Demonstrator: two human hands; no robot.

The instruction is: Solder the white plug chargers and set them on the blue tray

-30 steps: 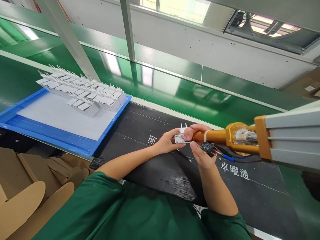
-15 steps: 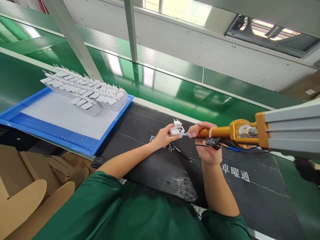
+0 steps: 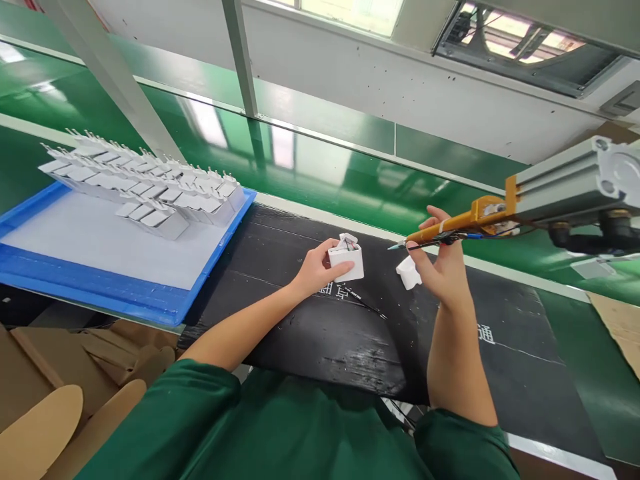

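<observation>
A white plug adapter housing (image 3: 347,264) is in my left hand (image 3: 320,265), with fingers and thumb closed round its sides. A smaller white piece with thin wires sits tilted at the housing's open top. My right hand (image 3: 443,263) holds a gold-coloured dispensing tool (image 3: 435,232) by its front end, thumb below and fingers behind it. The tool's pale blue needle tip (image 3: 397,246) points left, apart from the housing. Just below the tool, a white plastic part (image 3: 409,273) lies on the black mat (image 3: 330,340).
At the left, a blue tray (image 3: 170,313) carries rows of white plug adapters (image 3: 150,177) with pins up. Cardboard pieces (image 3: 45,373) stand at the lower left. A grey cylinder (image 3: 560,190) extends from the tool to the right. A thin black tool (image 3: 367,305) lies on the mat.
My right hand and the dispensing tool have drawn away from the housing to the right. The housing has turned in my left hand, its side now facing me. The white part on the mat has come into view.
</observation>
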